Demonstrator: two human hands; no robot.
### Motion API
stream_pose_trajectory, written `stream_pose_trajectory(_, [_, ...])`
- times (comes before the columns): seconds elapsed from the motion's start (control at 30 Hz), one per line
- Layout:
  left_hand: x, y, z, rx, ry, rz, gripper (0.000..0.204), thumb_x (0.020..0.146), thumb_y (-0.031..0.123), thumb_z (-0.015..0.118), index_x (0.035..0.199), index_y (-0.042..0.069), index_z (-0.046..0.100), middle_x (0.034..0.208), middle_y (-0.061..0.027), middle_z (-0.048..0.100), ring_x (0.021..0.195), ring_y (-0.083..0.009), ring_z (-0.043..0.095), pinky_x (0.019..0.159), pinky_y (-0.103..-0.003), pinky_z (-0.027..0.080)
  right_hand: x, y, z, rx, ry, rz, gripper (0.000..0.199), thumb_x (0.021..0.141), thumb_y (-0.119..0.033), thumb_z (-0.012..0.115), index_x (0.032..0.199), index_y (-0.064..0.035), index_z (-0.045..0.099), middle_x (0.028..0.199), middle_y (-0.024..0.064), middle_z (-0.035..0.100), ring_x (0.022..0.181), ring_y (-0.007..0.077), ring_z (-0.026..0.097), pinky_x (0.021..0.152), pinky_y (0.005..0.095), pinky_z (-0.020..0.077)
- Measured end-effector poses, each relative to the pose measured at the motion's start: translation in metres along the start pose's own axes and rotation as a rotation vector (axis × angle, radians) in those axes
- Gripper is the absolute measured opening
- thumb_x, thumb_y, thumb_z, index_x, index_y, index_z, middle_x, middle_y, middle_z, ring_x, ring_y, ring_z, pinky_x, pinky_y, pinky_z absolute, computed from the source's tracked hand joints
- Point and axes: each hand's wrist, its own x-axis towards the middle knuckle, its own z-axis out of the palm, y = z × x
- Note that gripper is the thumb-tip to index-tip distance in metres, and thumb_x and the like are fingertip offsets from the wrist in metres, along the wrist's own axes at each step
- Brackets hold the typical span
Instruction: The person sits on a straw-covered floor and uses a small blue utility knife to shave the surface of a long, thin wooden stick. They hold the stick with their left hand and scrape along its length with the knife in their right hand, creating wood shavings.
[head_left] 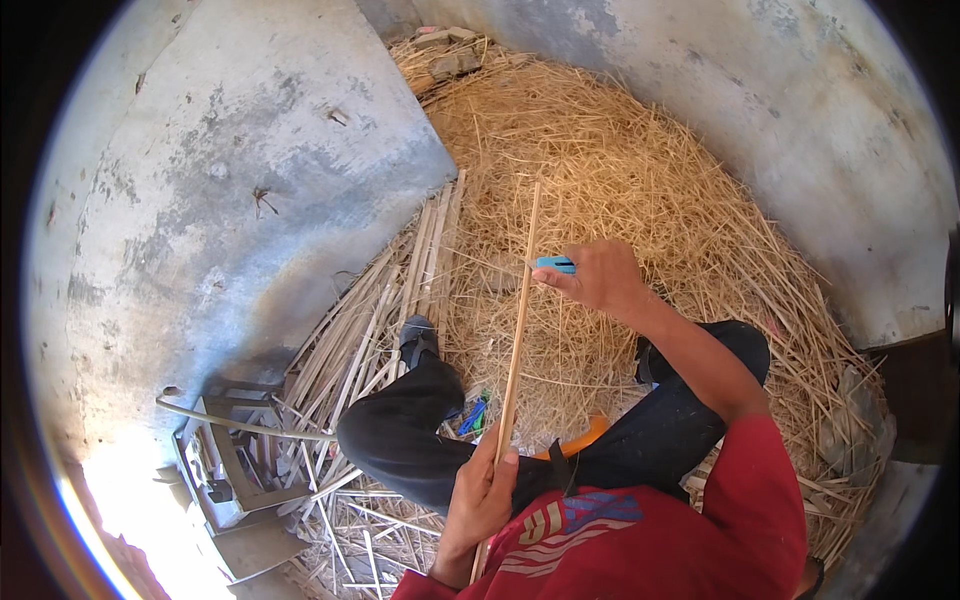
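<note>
A long, thin strip of pale wood, perhaps bamboo point(519, 348), runs from my lap up and slightly right toward the straw. My left hand point(480, 497) is closed around its lower part, close to my red shirt. Farther up, my right hand point(606, 276) grips a small blue utility knife point(553, 265). The knife's front end meets the strip's edge; its blade is too small to make out. The strip's top end is free above the knife.
Loose straw and shavings point(600, 150) cover the floor ahead. Several long strips point(432, 245) lie at the left beside my shoe point(417, 338). A wooden frame box point(238, 455) stands at lower left. Stained walls point(250, 150) close in on both sides. Something orange point(586, 437) lies between my legs.
</note>
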Motion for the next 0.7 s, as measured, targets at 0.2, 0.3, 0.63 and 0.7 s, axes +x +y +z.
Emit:
stream_pose_trajectory(0.2, [0.002, -0.005, 0.0, 0.135, 0.077, 0.112, 0.039, 0.098, 0.012, 0.046, 0.134, 0.0, 0.045, 0.064, 0.0044, 0.042, 0.057, -0.0026, 0.037, 0.048, -0.021, 0.031, -0.028, -0.036, 0.005, 0.126, 0.132, -0.273, 0.082, 0.08, -0.08, 0.038, 0.056, -0.005, 0.062, 0.041, 0.0103, 0.049, 0.039, 0.0268, 0.055, 0.038, 0.038, 0.0427])
stream_pose_trajectory(0.3, [-0.009, -0.007, 0.003, 0.134, -0.005, 0.016, 0.039, 0.097, 0.011, 0.046, 0.134, 0.0, 0.044, 0.063, 0.0037, 0.042, 0.057, -0.0028, 0.037, 0.049, -0.021, 0.032, -0.003, -0.004, 0.01, 0.057, 0.053, -0.096, 0.081, 0.08, -0.08, 0.036, 0.055, -0.0072, 0.06, 0.041, 0.0075, 0.048, 0.037, 0.0222, 0.052, 0.037, 0.0361, 0.0406])
stream_pose_trajectory(0.63, [-0.004, -0.005, -0.001, 0.045, -0.001, 0.038, 0.039, 0.097, 0.01, 0.046, 0.135, 0.001, 0.044, 0.065, 0.0035, 0.043, 0.056, -0.0025, 0.038, 0.049, -0.021, 0.031, -0.016, -0.023, 0.009, 0.093, 0.163, -0.386, 0.073, 0.076, -0.079, 0.046, 0.056, -0.0101, 0.06, 0.043, 0.0043, 0.05, 0.035, 0.0208, 0.051, 0.036, 0.0347, 0.0399])
stream_pose_trajectory(0.7, [-0.003, -0.001, 0.001, 0.016, -0.006, 0.051, 0.039, 0.098, 0.011, 0.045, 0.135, 0.001, 0.044, 0.064, 0.0041, 0.042, 0.056, -0.0023, 0.037, 0.049, -0.02, 0.031, -0.004, -0.012, 0.014, 0.116, 0.247, -0.375, 0.071, 0.077, -0.077, 0.048, 0.054, -0.0104, 0.058, 0.04, 0.0031, 0.048, 0.034, 0.0191, 0.05, 0.035, 0.0338, 0.0386])
